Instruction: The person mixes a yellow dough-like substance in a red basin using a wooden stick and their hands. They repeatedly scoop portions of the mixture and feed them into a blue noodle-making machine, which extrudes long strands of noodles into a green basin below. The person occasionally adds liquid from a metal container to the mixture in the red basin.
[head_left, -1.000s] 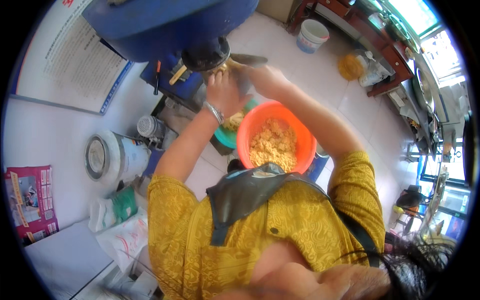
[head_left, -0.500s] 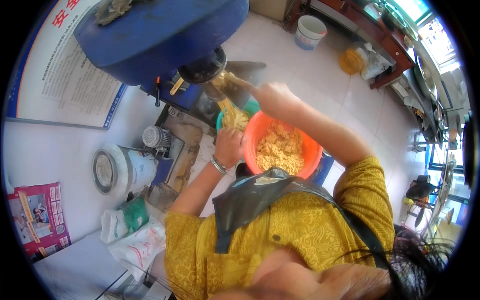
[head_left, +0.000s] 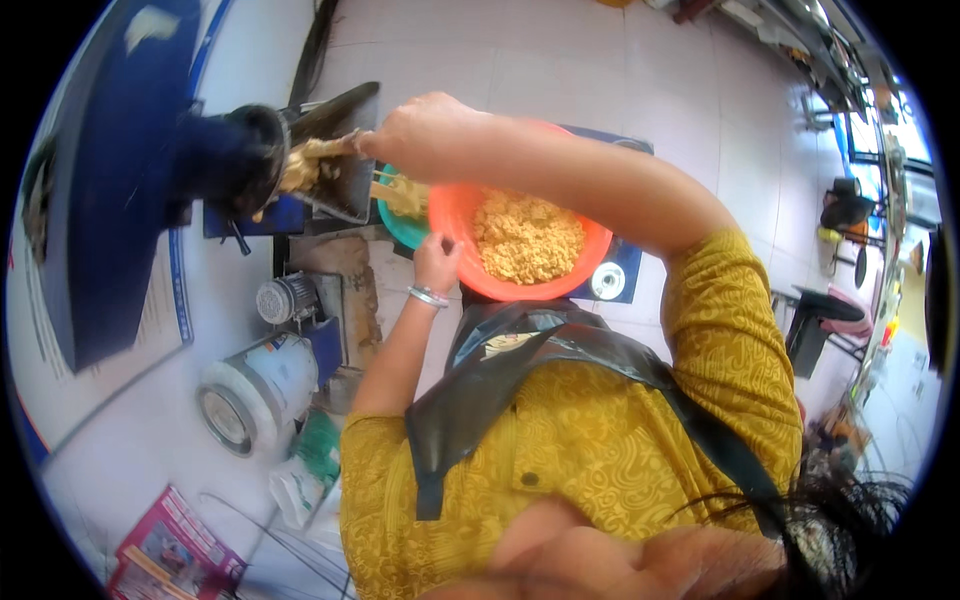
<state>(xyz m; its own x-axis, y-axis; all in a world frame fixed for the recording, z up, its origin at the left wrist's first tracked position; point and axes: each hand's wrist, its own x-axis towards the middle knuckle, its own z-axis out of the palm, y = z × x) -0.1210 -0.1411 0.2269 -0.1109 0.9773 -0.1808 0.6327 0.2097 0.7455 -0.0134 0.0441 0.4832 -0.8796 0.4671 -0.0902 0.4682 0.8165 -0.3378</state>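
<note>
At the upper left, a blue machine (head_left: 120, 180) has a black round outlet (head_left: 270, 130) with lumpy yellow dough (head_left: 298, 172) at its mouth, beside a dark metal plate (head_left: 350, 190). My right hand (head_left: 410, 130) is closed around a wooden stick (head_left: 330, 147) reaching into the outlet. Below it, my left hand (head_left: 437, 260) grips the left rim of an orange basin (head_left: 530, 290) of crumbly yellow dough (head_left: 525, 240). A teal basin (head_left: 398, 230) with yellow strips sits behind it, partly hidden.
An electric motor (head_left: 285, 298) and a white drum (head_left: 250, 405) are at the left, near plastic bags (head_left: 300, 485) and a printed board (head_left: 150, 400). Dark pans and racks (head_left: 840, 210) line the right side. A counter (head_left: 820, 40) runs along the upper right.
The view has swung, shifting the machine leftward in it. My left hand has left the outlet and moved down to the orange basin. My right hand remains at the outlet with the stick.
</note>
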